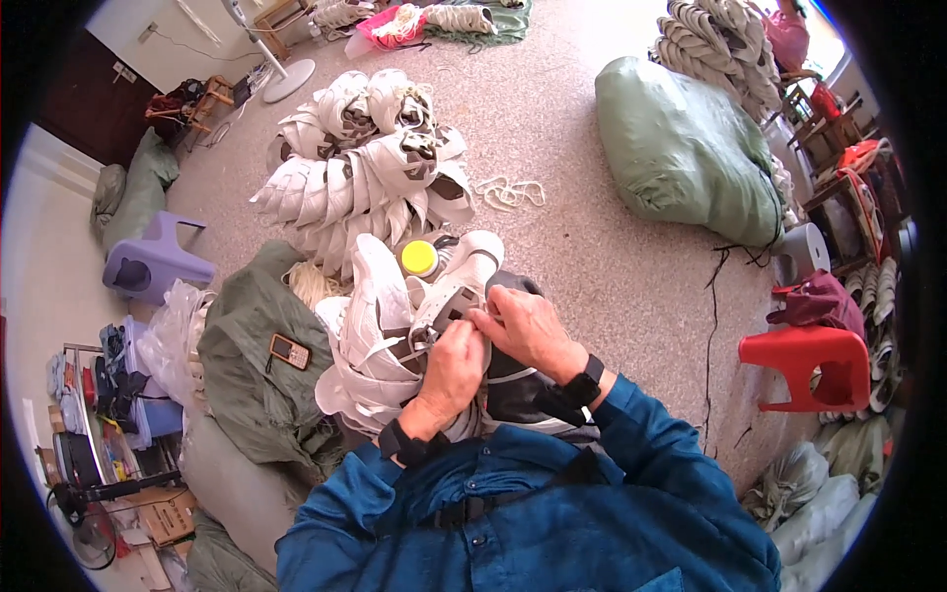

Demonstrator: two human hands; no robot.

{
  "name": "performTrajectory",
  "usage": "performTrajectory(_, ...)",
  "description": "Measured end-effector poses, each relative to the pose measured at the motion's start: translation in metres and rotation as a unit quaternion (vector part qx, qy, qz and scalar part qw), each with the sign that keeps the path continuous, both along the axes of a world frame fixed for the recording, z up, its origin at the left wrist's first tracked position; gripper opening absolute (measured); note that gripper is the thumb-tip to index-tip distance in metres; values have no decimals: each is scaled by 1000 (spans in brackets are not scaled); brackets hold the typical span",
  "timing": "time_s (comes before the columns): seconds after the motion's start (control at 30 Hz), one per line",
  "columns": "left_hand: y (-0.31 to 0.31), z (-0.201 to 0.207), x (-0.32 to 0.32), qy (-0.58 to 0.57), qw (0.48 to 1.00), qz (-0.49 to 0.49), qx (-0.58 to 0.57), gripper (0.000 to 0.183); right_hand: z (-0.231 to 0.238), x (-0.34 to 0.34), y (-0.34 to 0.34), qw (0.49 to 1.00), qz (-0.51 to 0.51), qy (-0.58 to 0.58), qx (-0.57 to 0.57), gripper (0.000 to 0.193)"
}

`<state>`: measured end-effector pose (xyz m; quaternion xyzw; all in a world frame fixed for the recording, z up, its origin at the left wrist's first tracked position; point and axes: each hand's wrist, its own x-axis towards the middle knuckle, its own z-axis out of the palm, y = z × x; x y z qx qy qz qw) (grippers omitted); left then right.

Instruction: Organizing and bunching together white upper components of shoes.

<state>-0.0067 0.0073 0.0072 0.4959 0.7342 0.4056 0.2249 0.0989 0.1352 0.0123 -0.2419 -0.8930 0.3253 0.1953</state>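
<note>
In front of my body both hands meet over a white and grey shoe upper. My left hand is closed at its near edge, fingers curled against the upper. My right hand is pinched beside it, the two hands' fingertips nearly touching; what lies in this pinch is too small to make out. Several white shoe uppers are bundled just left of my hands. A bottle with a yellow lid stands behind the upper. Dark cloth shows beneath my right wrist.
A large pile of nested shoe uppers lies ahead, with loose white cord beside it. A phone rests on green sacking at left. A purple stool, a red stool and a stuffed green sack stand around.
</note>
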Motion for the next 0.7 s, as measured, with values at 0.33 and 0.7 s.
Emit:
performTrajectory(0.33, 24, -16, -19, 45, 997, 45, 45, 28, -9, -2, 1, 998, 32, 48, 24, 18)
performTrajectory(0.7, -150, 192, -160, -436, 753, 125, 476, 24, -22, -4, -10, 974, -124, 72, -175, 24)
